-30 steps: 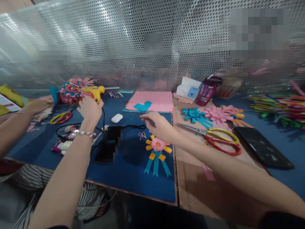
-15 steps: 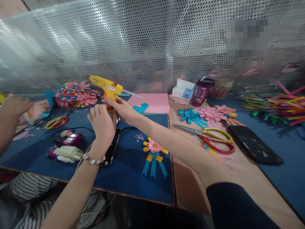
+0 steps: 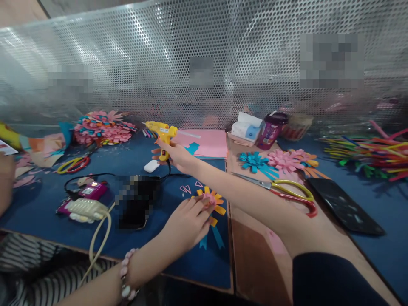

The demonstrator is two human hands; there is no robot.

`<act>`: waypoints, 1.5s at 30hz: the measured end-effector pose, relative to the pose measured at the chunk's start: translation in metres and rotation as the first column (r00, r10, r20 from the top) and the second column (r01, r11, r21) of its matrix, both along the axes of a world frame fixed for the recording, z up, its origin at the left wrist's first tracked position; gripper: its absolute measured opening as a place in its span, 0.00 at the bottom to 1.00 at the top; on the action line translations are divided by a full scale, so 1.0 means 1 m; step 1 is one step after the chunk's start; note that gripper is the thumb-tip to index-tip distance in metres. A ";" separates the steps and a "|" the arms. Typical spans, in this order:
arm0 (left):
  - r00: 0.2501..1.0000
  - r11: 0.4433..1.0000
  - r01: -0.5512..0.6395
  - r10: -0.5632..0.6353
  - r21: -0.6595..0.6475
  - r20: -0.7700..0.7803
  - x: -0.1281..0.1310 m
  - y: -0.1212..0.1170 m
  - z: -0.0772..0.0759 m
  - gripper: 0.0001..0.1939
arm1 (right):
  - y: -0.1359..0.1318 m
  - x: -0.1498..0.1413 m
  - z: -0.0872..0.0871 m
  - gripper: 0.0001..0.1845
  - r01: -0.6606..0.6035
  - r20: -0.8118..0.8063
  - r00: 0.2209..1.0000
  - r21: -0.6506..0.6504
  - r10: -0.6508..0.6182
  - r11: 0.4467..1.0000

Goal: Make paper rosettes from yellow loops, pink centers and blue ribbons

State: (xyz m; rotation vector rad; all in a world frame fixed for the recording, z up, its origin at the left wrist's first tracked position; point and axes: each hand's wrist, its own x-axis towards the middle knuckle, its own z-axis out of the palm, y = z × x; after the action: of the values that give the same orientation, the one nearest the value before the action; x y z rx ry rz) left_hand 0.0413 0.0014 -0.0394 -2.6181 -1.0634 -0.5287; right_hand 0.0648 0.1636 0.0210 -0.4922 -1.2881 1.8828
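Note:
My right hand [image 3: 174, 154] is wrapped around the handle of a yellow hot glue gun [image 3: 162, 131], held above the blue table with its nozzle pointing left. A clear glue stick [image 3: 189, 134] sticks out of its back end. My left hand [image 3: 188, 219], with a beaded bracelet at the wrist, is on a paper flower [image 3: 219, 208] with a pink middle, yellow-orange petals and blue ribbon tails. Its fingers close over the pink middle and hide part of it. Small pink paper triangles [image 3: 185, 189] lie just beyond that hand.
Scissors [image 3: 287, 191], finished paper flowers [image 3: 280, 161] and a black phone [image 3: 347, 206] lie to the right. Another phone [image 3: 137, 204], a white earbud case [image 3: 151, 165] and cables are at left. A paper flower pile [image 3: 102, 127] stands behind. Another person's arm [image 3: 4, 178] shows far left.
My left hand has left the glue gun and come down right onto the paper flower. The glue gun, in my right hand, has moved a little right and lower.

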 end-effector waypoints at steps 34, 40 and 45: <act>0.750 0.900 -0.435 0.370 -0.014 0.548 -0.080 -0.002 0.058 0.10 | -0.041 0.022 -0.019 0.10 0.292 0.086 0.951 0.081 -0.298 0.953; 0.652 0.832 -0.547 0.358 0.088 0.669 -0.119 0.095 0.063 0.13 | -0.038 0.023 -0.022 0.10 0.428 0.095 0.899 0.029 -0.429 0.903; 0.666 0.857 -0.511 0.345 0.068 0.662 -0.123 0.125 0.038 0.14 | -0.035 0.028 -0.027 0.13 0.414 0.080 0.906 0.047 -0.416 0.909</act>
State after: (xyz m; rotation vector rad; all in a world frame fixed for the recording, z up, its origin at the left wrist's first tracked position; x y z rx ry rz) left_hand -0.0820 0.1260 -0.0012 -1.8686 -1.6249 -1.3758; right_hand 0.0925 0.1282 -0.0056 -0.7762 -1.1556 1.4963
